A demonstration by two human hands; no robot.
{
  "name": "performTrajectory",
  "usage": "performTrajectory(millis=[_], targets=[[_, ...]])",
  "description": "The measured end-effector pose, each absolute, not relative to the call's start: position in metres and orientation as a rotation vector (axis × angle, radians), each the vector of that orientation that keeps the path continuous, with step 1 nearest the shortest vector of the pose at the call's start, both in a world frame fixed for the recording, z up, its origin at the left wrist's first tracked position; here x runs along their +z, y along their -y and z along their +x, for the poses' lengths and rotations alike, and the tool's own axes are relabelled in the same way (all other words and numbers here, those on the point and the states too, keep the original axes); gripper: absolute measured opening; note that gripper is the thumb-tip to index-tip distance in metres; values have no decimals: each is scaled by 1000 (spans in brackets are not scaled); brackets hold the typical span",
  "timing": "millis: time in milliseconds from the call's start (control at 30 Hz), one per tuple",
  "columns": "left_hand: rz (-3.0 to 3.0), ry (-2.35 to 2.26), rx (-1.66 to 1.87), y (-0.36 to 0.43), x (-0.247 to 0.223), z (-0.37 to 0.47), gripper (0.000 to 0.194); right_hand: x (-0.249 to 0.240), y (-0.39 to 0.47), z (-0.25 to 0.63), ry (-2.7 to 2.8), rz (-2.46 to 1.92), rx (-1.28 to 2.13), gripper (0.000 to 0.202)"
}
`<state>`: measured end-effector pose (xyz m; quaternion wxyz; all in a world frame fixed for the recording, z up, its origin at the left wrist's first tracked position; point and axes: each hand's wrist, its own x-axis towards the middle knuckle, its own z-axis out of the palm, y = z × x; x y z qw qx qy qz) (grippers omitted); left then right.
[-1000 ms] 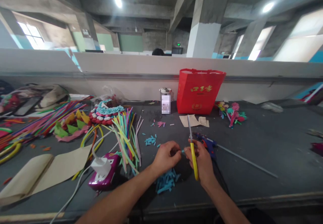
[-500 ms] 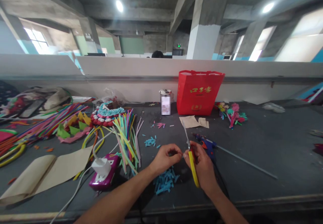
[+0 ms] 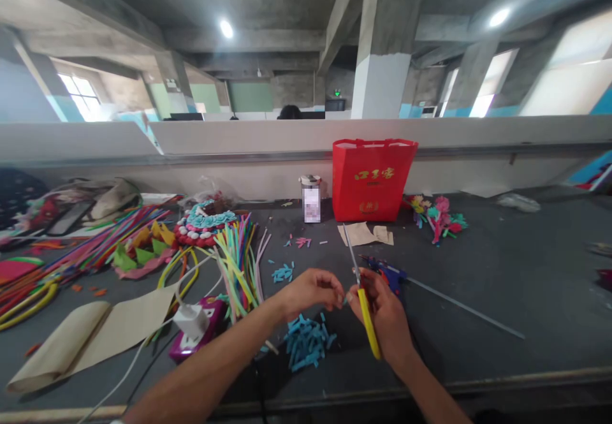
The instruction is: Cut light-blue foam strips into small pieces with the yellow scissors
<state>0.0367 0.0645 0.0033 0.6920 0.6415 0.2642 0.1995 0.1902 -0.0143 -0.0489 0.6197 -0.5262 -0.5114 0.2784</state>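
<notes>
My left hand (image 3: 312, 293) is closed in a pinch, with a tiny blue-green piece (image 3: 345, 301) at its fingertips. Close beside it, my right hand (image 3: 386, 315) is wrapped round a pair of scissors (image 3: 366, 322) with yellow handles. The scissors' blades point away from me and look closed. My right thumb and fingertips come near the left fingertips; whether they touch the small piece is unclear. Just below my left hand lies a pile of short blue pieces (image 3: 310, 342). A smaller group of blue pieces (image 3: 283, 273) lies farther back.
A blue glue gun (image 3: 393, 277) with a long stick lies behind my right hand. Colourful fuzzy strips (image 3: 239, 252) and a purple power strip (image 3: 210, 322) with cables lie left. A red bag (image 3: 373, 182), a cup (image 3: 312, 201) and brown paper (image 3: 361, 234) stand or lie behind.
The view has shifted slightly, with the background lower in the picture. My left fingers have changed their pose, and the blue-green piece now shows at their tips. The scissors stay in my right hand.
</notes>
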Motion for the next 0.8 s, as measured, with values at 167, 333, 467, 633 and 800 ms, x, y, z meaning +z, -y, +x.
performTrajectory(millis=[167, 333, 467, 633, 800], targets=[[1481, -630, 419, -68, -4, 39, 16, -54, 14, 193, 1148, -1262, 653, 46], [1494, -674, 463, -66, -19, 40, 18, -50, 15, 190, 1137, -1314, 607, 44], [1420, -703, 507, -58, -22, 37, 19, -46, 16, 184, 1144, -1334, 632, 45], [1321, -676, 550, -55, -20, 37, 19, -49, 15, 184, 1138, -1319, 634, 46], [1293, -651, 540, -56, -22, 38, 8, -54, 17, 186, 1170, -1327, 642, 48]])
